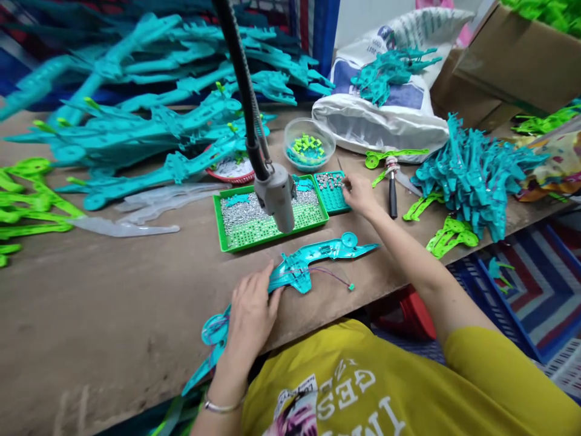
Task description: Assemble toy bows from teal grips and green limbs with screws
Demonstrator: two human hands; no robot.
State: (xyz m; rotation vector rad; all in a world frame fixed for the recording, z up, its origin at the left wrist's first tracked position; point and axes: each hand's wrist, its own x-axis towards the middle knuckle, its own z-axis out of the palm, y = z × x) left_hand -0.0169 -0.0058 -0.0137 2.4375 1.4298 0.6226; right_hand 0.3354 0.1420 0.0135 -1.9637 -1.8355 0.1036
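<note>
A long turquoise plastic part (327,249) lies slantwise at the table's front edge, with a thin wire and a small green connector (351,287) trailing from its middle. My left hand (254,303) is closed over the part's left half and holds it against the table. Reaching farther out, my right hand (361,194) has its fingertips pinched at the right edge of a small teal tray (336,198) that carries small round metal pieces (329,180). Whatever may be between those fingertips is hidden.
A green tray (272,242) of small silver pieces sits under a hanging tool (275,197). Behind it stands a clear bowl (309,145) of small plastic pieces. Turquoise parts pile up at left (149,127) and right (476,175). A black-handled tool (393,191) lies right of my hand.
</note>
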